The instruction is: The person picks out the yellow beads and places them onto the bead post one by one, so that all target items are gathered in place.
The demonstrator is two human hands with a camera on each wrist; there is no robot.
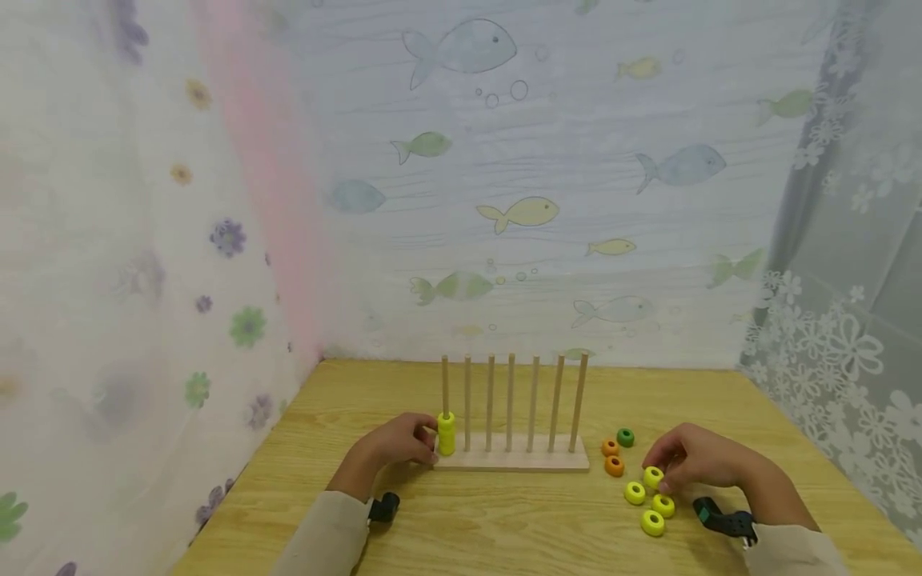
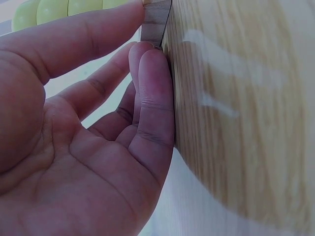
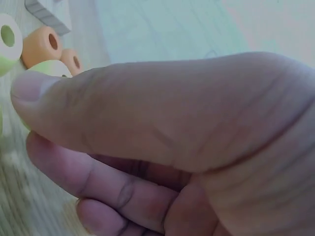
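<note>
Your right hand [image 1: 702,460] pinches a yellow ring [image 1: 653,477] on the surface [image 1: 504,520], right of the peg rack [image 1: 511,458], among loose yellow rings. Likely light, rigid, smooth; take it by the outer rim, hole kept clear. Left hand [image 1: 396,444], fingers [image 2: 152,88] straight, rests against the rack's left end by stacked yellow rings [image 1: 446,433]. No writing or brand visible.

Head view: soft, even, bright light, faint shadows on bench [image 1: 504,512]; curtains bow toward 3 and 9 o'clock. Wrist views dim, bluish, blurred close up.
</note>
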